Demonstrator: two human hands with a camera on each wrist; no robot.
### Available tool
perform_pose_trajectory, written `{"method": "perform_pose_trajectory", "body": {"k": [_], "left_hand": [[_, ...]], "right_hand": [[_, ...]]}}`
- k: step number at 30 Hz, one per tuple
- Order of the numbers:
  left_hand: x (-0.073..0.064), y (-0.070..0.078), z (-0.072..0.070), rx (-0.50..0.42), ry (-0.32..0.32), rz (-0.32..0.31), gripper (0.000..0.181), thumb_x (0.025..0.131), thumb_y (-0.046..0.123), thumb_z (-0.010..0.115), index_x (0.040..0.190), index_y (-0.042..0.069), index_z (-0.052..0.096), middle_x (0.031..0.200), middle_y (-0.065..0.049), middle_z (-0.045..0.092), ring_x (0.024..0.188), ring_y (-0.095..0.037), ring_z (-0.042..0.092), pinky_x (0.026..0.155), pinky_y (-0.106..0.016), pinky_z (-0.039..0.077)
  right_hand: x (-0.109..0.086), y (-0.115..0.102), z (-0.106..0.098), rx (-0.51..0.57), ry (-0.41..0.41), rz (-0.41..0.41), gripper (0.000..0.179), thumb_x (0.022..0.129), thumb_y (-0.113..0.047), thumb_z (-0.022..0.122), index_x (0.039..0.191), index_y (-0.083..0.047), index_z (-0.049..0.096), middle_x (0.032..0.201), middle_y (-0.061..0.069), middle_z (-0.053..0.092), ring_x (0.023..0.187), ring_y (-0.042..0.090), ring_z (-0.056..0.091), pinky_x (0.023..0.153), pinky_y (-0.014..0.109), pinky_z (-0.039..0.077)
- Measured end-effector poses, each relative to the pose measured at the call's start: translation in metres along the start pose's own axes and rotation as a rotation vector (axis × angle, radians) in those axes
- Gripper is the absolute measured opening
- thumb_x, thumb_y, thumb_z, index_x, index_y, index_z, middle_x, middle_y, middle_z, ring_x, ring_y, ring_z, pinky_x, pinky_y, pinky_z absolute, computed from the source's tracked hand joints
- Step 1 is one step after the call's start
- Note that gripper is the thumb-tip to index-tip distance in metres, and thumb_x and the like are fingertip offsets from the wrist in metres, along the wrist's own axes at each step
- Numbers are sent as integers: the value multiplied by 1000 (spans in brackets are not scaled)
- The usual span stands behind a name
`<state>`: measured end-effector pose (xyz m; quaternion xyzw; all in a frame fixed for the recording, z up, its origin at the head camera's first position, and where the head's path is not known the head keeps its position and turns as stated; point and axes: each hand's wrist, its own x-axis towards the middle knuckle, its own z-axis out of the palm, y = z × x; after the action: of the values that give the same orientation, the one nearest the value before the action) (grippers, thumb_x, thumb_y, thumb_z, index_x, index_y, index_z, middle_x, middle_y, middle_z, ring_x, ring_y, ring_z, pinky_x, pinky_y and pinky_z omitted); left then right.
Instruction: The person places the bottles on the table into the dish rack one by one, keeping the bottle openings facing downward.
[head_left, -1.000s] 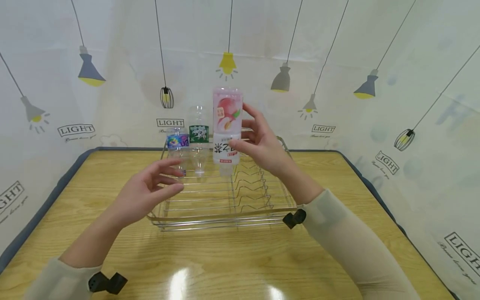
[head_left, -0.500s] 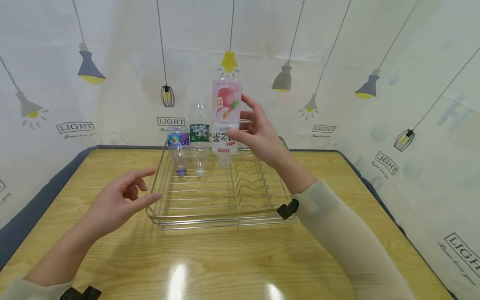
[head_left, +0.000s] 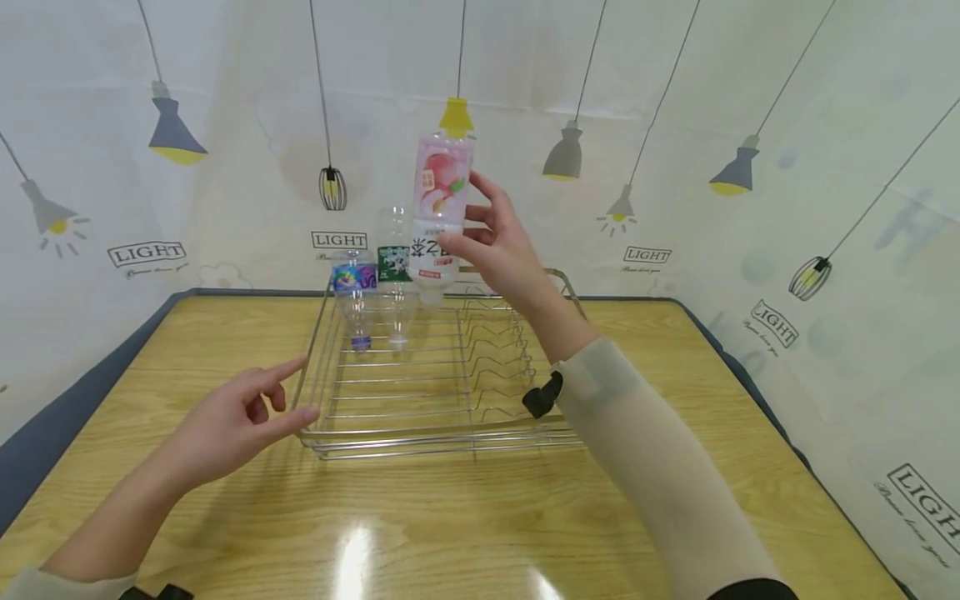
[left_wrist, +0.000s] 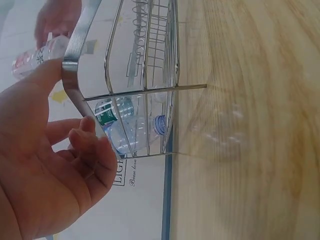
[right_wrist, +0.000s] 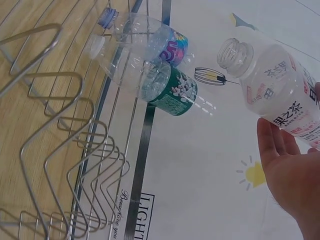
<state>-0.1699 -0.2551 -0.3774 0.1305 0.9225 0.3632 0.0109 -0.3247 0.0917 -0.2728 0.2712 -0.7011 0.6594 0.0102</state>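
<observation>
My right hand (head_left: 498,250) grips a peach tea bottle (head_left: 441,196) with a pink label, upside down and slightly tilted above the back of a wire dish rack (head_left: 390,432). The bottle's bare threaded neck (right_wrist: 235,56) shows in the right wrist view, with no cap on it. My left hand (head_left: 232,425) is at the rack's front left corner. Its thumb and forefinger are extended at the rim, while the other fingers curl in. Two clear bottles stand neck-down in the rack's back left: one with a purple-blue label (head_left: 354,277) and one with a green label (head_left: 393,263).
Wavy wire plate slots (head_left: 498,358) fill the rack's right side. Under the rack is a wood-grain table (head_left: 450,525). A pale cloth wall (head_left: 645,208) printed with lamps surrounds the table's back and sides.
My right hand has lifted the peach tea bottle and shifted it left, over part of the green-labelled bottle. My left hand has drawn back from inside the rack to its left front corner.
</observation>
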Motion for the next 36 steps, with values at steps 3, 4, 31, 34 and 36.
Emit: {"method": "perform_pose_trajectory", "body": {"k": [3,4,31,34,36], "left_hand": [[-2,-2,0,-17,-24,-4,78,106,44,75,170,14,43,100,-4,60,71,-12,50,59,-29,44],[-2,-3,1,-22,-33,-5,78,106,44,74,171,16,41,99,-4,61,70,-11,50,59,-29,44],[-4,-14,-3,-128,-164,-59,80,111,42,67,177,27,25,100,-9,68,72,-15,52,60,-31,47],[-4,-14,-4,-128,-173,-64,80,111,42,67,177,27,25,99,-8,67,73,-15,52,60,-31,46],[-4,-14,-4,-124,-177,-63,80,111,42,67,177,28,25,99,-9,67,73,-15,52,60,-31,46]], "right_hand": [[7,4,4,16,14,-5,89,100,-16,79,172,-33,29,147,14,57,129,32,66,107,48,59],[9,5,5,22,19,-3,89,100,-16,79,172,-33,29,146,14,57,129,32,65,107,49,59],[31,55,34,186,210,45,85,100,-13,77,171,-31,34,142,14,61,123,29,67,108,45,59],[30,60,32,173,211,75,85,100,-12,76,171,-32,33,141,13,61,122,28,68,106,45,59],[30,64,29,170,219,91,85,100,-11,75,171,-32,32,141,13,60,121,27,67,104,44,59]]}}
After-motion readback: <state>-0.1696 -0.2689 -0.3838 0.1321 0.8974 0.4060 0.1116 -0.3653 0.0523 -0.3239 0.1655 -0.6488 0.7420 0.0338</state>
